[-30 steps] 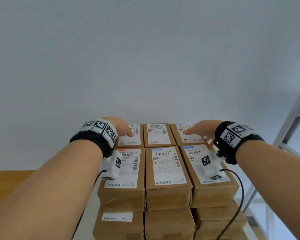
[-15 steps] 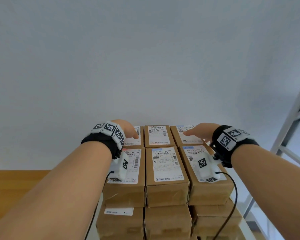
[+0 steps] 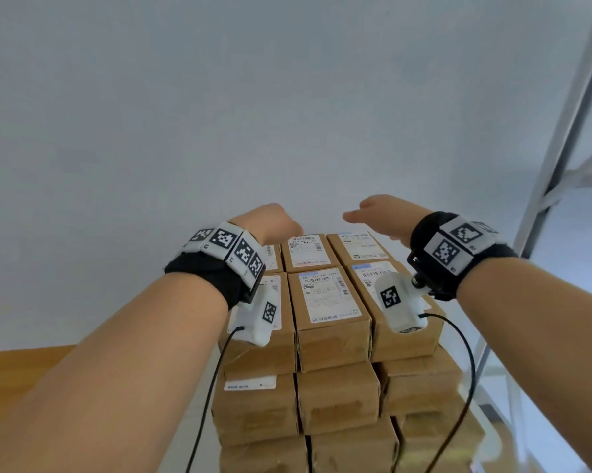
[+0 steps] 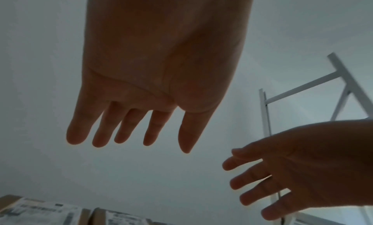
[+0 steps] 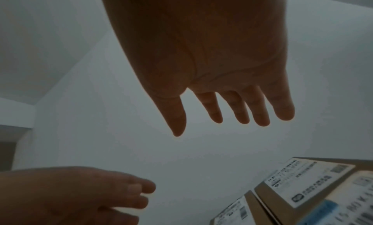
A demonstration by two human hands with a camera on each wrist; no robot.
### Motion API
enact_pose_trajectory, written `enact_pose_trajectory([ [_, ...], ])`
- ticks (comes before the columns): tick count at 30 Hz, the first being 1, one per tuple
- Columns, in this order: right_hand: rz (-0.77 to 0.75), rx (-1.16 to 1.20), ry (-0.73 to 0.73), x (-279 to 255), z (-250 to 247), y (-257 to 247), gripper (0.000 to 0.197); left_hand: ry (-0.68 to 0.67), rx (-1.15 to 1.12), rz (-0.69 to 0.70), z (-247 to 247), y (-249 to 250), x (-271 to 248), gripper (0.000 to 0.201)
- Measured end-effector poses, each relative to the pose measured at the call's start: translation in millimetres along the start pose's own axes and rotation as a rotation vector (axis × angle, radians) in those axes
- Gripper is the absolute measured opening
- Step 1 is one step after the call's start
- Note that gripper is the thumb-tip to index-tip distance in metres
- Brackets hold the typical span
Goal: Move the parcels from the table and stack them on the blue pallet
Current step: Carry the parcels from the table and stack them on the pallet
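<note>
Brown cardboard parcels (image 3: 328, 312) with white shipping labels stand stacked in several layers in front of me, three across and two deep on top. My left hand (image 3: 274, 223) hovers above the back left parcel (image 3: 272, 257), fingers straight and spread (image 4: 129, 132), holding nothing. Over the back right parcel (image 3: 362, 249) my right hand (image 3: 380, 216) is lifted the same way, fingers straight (image 5: 232, 110) and empty. Neither hand touches a parcel. The blue pallet is hidden under the stack.
A plain pale wall (image 3: 287, 114) rises right behind the stack. A white metal frame (image 3: 561, 165) stands at the right. A strip of wooden floor (image 3: 21, 370) shows at the lower left.
Both hands have lifted off the back row of parcels and now hang in the air above it. The stack has not moved.
</note>
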State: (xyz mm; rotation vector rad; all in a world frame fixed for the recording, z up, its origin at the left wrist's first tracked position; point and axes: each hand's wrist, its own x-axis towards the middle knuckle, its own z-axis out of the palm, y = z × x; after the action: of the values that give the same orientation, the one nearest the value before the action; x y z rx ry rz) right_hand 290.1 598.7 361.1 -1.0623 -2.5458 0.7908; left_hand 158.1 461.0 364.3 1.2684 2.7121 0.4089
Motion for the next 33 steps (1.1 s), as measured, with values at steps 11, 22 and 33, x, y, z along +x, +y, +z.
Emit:
enact_pose_trajectory([
  [11, -0.147, 0.278, 0.163, -76.7, 17.8, 38.1, 0.044, 0.271, -0.354, -0.02, 25.0, 4.6, -78.5, 0.055],
  [22, 0.007, 0.479, 0.156, -144.8, 32.5, 147.4, 0.046, 0.61, -0.575, -0.28, 116.3, 1.2, -177.1, 0.052],
  [33, 0.283, 0.481, 0.006, -142.9, 81.0, 195.4, 0.065, 0.43, -0.723, -0.586, 181.1, -31.2, -191.5, 0.07],
])
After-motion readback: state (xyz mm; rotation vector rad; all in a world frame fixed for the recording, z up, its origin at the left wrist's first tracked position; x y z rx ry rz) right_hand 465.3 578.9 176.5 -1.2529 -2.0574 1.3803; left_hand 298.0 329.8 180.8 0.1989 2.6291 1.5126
